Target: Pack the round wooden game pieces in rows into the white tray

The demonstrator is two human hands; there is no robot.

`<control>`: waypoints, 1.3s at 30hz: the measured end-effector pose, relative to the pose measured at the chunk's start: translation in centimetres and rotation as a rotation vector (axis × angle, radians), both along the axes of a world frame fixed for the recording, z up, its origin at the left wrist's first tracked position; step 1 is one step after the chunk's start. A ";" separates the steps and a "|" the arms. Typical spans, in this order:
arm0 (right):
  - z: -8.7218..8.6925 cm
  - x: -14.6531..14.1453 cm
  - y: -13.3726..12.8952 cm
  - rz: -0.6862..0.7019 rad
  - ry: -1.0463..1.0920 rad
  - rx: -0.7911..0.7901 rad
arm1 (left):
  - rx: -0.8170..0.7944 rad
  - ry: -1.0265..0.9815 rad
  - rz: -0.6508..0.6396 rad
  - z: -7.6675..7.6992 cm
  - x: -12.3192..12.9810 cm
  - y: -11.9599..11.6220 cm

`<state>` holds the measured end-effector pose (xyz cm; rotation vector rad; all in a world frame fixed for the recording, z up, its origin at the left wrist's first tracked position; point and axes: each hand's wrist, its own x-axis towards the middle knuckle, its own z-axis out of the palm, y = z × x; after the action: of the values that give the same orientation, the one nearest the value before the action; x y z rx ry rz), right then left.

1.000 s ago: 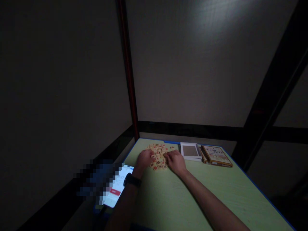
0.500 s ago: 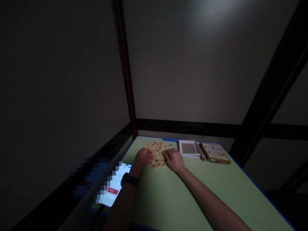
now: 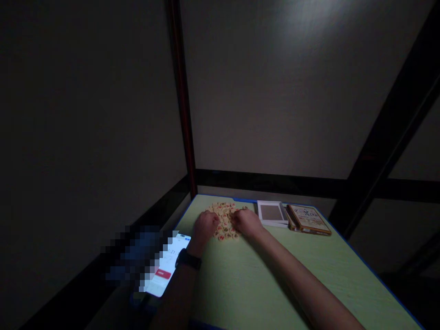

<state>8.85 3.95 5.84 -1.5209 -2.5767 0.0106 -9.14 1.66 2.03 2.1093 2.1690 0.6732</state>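
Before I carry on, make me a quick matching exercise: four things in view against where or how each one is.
Things:
1. Round pieces
2. White tray
3. Phone
4. Dark watch

Places and states:
A. Screen lit, with a red button showing
B. Worn on the left wrist
C. Clustered between the left hand and the right hand
D. Beside the brown box

Pairs: 1-C, 2-D, 3-A, 4-B
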 end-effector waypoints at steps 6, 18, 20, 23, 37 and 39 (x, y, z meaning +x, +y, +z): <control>0.2 -1.6 0.4 0.032 -0.103 -0.003 | 0.031 0.079 0.043 0.5 1.0 -0.5; 0.2 -3.4 0.8 0.018 -0.182 -0.043 | 0.014 0.183 0.118 0.8 1.4 -1.2; 0.2 -3.4 0.8 0.015 -0.178 -0.049 | -0.011 0.185 0.208 0.9 1.1 -1.2; 0.0 -3.4 0.8 0.022 -0.159 -0.061 | -0.023 0.170 0.272 0.9 0.6 -1.2; -1.1 -1.2 2.7 0.080 0.147 -0.209 | -0.018 0.250 0.147 0.3 0.1 -1.2; -1.7 -1.1 3.0 0.089 0.186 -0.219 | -0.019 0.260 0.120 0.3 0.1 -1.2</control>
<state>7.78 6.96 4.16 -1.3934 -2.5585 0.4362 -9.06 0.51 2.30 2.1796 2.4379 0.4008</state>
